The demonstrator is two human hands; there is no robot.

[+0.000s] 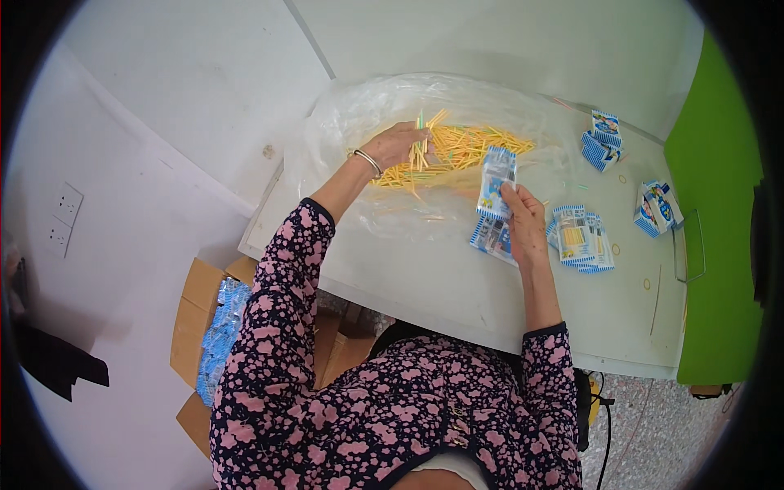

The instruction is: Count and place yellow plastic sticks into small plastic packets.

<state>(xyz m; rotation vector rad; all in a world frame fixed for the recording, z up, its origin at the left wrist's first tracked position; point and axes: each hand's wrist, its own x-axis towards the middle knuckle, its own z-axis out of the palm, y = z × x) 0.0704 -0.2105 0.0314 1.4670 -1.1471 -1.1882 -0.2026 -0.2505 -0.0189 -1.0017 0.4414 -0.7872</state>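
Observation:
My left hand (394,145) is closed around a small bunch of thin yellow and green sticks (420,151), held above a pile of the same sticks (482,144). That pile lies on a large clear plastic bag (351,122) spread over the table. My right hand (524,220) pinches a small blue-and-white packet (496,175) between thumb and fingers, upright near the pile's right end. Just below it, another blue-and-white packet (492,237) shows, partly behind the hand; whether it is also gripped is unclear.
Fanned packets (576,238) lie right of my right hand on the white table (408,273). More packets stand at the far right (603,139) and beside a green panel (710,204). Rubber bands (647,284) are scattered there. A cardboard box (189,327) of blue packets sits lower left.

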